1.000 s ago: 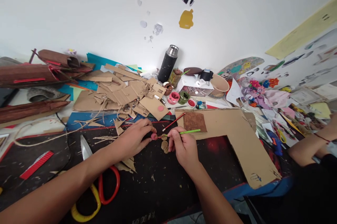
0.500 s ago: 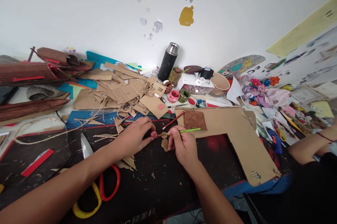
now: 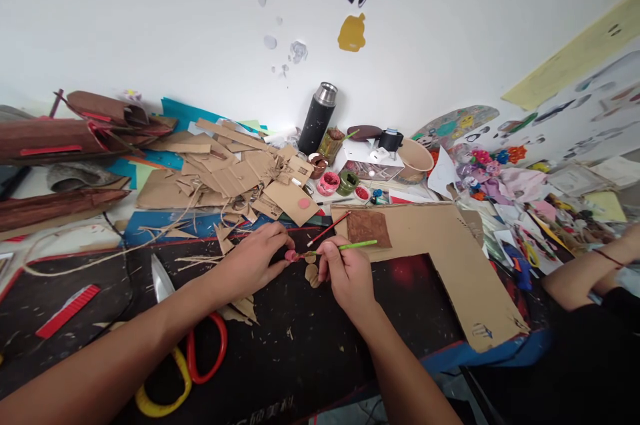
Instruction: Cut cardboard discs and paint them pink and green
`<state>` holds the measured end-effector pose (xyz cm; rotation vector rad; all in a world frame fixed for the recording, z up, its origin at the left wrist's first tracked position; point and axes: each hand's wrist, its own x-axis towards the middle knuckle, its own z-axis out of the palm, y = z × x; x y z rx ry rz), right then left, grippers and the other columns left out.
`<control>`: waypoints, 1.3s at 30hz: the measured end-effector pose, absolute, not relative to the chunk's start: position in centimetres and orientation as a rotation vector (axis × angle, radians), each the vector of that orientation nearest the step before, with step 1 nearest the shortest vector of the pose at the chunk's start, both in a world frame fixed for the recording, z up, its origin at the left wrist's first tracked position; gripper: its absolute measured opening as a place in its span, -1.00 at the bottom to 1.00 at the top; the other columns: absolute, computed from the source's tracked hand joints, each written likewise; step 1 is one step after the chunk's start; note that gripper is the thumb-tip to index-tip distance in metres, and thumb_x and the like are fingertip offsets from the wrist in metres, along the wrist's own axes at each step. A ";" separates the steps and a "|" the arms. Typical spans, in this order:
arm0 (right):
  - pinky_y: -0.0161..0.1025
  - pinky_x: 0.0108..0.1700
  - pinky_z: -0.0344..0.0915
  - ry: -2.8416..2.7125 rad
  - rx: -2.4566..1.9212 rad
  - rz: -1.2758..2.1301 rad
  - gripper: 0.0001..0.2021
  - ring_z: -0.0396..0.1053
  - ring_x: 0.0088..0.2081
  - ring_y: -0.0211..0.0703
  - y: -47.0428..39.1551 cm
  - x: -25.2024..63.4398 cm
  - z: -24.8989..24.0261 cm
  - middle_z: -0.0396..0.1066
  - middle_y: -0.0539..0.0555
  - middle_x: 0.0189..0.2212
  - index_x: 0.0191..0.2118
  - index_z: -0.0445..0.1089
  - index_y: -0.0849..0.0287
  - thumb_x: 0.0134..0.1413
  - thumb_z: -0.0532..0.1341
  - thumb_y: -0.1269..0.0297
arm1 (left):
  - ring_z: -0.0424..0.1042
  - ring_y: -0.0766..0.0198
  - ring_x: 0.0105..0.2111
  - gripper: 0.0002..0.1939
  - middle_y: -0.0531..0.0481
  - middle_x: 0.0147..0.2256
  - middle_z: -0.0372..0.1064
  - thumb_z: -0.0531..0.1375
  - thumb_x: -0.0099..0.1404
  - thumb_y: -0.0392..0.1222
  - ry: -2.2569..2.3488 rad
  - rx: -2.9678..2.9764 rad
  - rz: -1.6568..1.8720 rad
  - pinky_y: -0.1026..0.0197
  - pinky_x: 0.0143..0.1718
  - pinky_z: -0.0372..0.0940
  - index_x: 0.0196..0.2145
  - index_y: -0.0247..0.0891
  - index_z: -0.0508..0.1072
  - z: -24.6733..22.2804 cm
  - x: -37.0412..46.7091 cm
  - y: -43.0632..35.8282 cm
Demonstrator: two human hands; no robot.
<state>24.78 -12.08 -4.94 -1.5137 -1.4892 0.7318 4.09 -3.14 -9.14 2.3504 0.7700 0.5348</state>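
Between the thumb and fingers of my left hand (image 3: 255, 257) is a small disc painted pinkish red (image 3: 291, 256). My right hand (image 3: 349, 275) grips a paintbrush with a bright green handle (image 3: 357, 244), and its bristles reach the disc. Just below the brush, beside my right fingers, lie small round cardboard pieces (image 3: 312, 274). A second, dark red brush (image 3: 329, 228) rests beyond my hands, close to a brown-painted cardboard square (image 3: 369, 230). Under my left forearm are large scissors with one red and one yellow handle (image 3: 207, 352).
An L-shaped cardboard sheet (image 3: 425, 232) covers the table's right side. Paint jars, pink (image 3: 329, 183) and green (image 3: 349, 182), stand behind, near a black thermos (image 3: 318, 118). Cardboard scraps (image 3: 235, 172) pile up at back left. Another person's arm (image 3: 583, 275) is at right.
Both hands keep nearly the same place and hold. The brush tip has moved slightly against the red disc. The whole view has shifted a little.
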 end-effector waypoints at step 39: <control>-0.36 -0.46 0.29 -1.466 -1.522 0.802 -0.57 0.37 -0.63 -0.27 -12.2 24.6 -4.8 0.36 -0.09 -0.67 -0.33 0.41 0.12 0.54 0.01 0.02 | 0.41 0.04 -0.02 -0.90 -0.09 -0.08 0.39 0.17 0.44 -0.19 0.763 2.313 0.560 0.06 0.03 0.34 -0.11 -0.15 0.46 -9.2 4.0 -3.2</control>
